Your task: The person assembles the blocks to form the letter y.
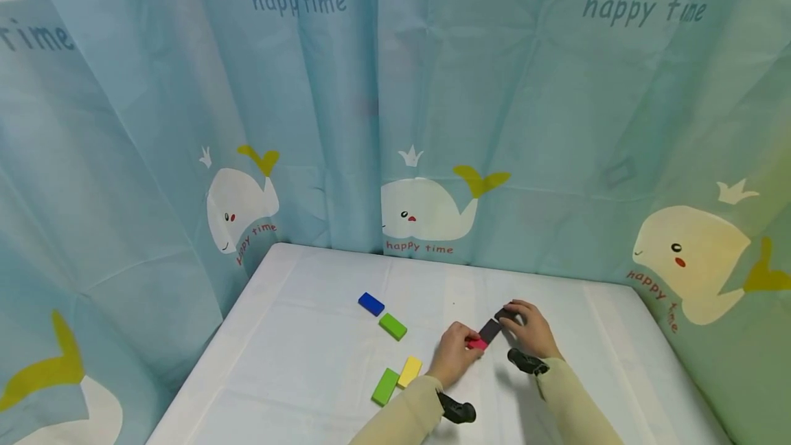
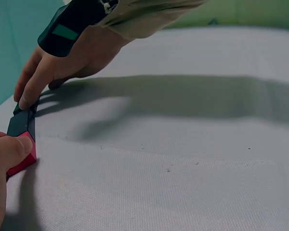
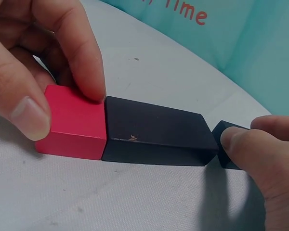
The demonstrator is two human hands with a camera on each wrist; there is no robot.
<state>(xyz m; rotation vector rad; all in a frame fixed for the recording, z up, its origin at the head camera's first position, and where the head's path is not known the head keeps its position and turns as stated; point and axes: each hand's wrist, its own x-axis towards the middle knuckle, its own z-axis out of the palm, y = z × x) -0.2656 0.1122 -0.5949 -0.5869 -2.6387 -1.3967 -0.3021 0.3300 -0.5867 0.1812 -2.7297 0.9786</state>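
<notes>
In the head view, my left hand pinches a red block between thumb and fingers. The red block lies flat on the table, end to end with a black block, which neither hand grips. At the far end of that black block, my right hand pinches a second black block, partly hidden by its thumb and fingers. The right wrist view shows the two black blocks' near corners close together, the second one slightly angled. All three form a slanting row.
On the white-covered table, left of the hands, lie a blue block, a green block, a yellow block and another green block. A blue whale-print curtain hangs along the table's back and sides.
</notes>
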